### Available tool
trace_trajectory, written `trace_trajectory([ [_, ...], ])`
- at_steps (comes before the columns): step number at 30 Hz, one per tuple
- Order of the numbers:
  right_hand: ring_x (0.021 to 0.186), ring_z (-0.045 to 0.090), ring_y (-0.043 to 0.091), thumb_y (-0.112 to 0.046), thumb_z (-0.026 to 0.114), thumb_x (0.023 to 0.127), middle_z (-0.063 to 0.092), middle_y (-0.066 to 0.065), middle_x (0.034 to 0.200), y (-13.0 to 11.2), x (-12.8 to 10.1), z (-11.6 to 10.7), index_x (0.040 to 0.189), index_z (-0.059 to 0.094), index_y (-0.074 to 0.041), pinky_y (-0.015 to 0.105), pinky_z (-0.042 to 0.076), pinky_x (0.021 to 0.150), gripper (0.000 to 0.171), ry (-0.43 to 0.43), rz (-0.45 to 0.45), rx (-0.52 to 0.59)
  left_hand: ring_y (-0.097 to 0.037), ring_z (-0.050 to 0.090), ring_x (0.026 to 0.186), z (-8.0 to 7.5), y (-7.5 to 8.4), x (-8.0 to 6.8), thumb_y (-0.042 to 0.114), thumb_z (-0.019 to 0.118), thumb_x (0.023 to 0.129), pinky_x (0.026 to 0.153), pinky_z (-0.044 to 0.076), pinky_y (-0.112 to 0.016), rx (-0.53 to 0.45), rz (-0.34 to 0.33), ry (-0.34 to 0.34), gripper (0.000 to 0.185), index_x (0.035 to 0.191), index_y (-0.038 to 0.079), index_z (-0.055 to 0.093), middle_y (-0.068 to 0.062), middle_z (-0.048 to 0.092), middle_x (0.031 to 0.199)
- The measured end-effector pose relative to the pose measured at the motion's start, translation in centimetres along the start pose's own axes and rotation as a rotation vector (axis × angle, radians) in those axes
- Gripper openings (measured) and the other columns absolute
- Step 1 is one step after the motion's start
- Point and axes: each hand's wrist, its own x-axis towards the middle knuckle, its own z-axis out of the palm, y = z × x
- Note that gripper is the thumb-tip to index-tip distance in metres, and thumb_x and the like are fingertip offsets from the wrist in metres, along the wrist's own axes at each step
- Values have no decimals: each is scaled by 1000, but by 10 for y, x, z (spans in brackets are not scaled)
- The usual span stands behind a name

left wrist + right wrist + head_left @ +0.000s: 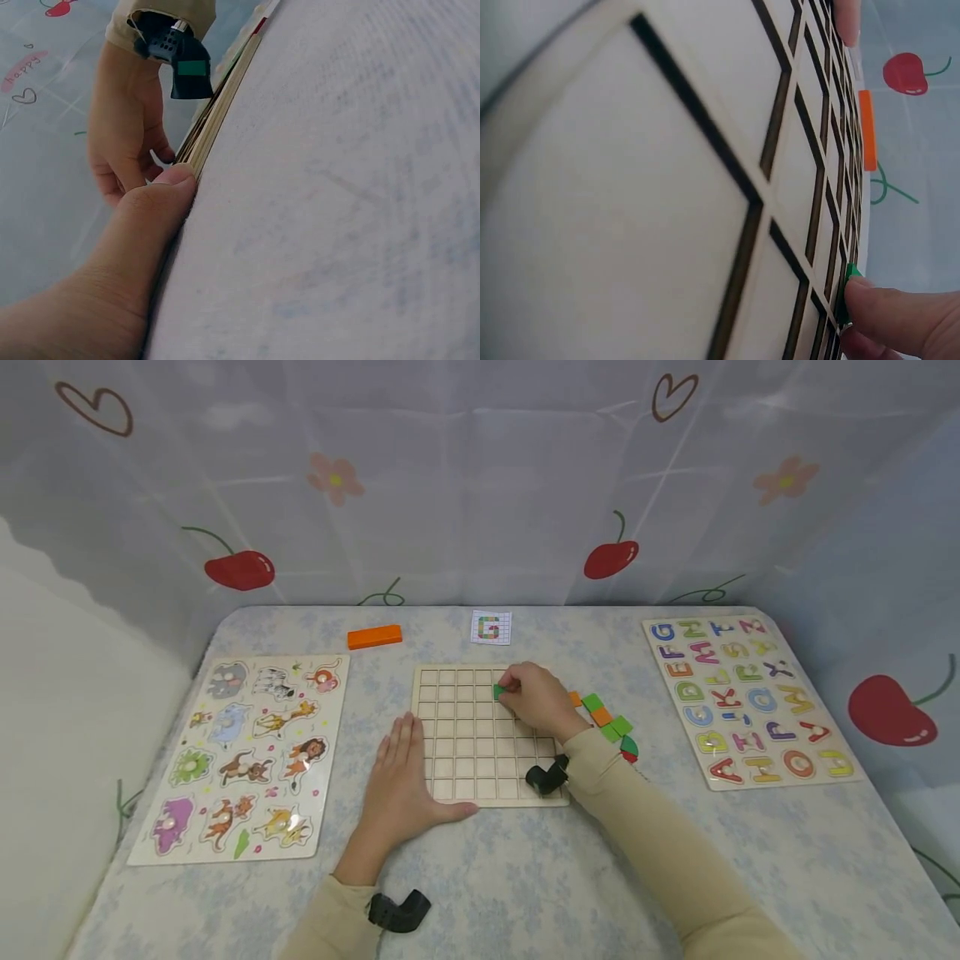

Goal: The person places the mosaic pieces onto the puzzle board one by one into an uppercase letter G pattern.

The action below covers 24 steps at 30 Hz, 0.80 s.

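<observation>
A wooden grid board (465, 752) lies in the middle of the table. My right hand (534, 697) reaches over its upper right part and pinches a small green tile (498, 691) against a cell near the top edge; in the right wrist view a fingertip (889, 311) presses the green tile (849, 289) onto the grid board (667, 187). My left hand (401, 781) lies flat on the table at the board's left edge, fingers straight. In the left wrist view its thumb (161, 199) touches the board's edge (217, 120).
Loose green and orange tiles (603, 718) lie right of the board. A pattern card (491, 627) and an orange block (374, 636) sit behind it. An animal puzzle (243, 752) is at the left, an alphabet puzzle (746, 697) at the right.
</observation>
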Motion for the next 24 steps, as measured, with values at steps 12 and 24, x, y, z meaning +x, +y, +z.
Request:
trace_trajectory([
  [12,81,56,22,-16,60,98,63,7,112,22,-18,-27,129,65,-13,35,48,71,32,-5,-6,-67,-31,1,156,-1,0,-1,91,66,56,126,12,-51,-8,2,6,150,159,0,5,-16,2,168],
  [24,95,55,26,-18,66,95,60,11,115,69,-36,-54,127,68,-10,38,51,79,33,-26,93,-153,-29,2,156,0,0,-1,90,66,56,126,13,-50,-12,-4,6,149,159,1,6,-14,3,168],
])
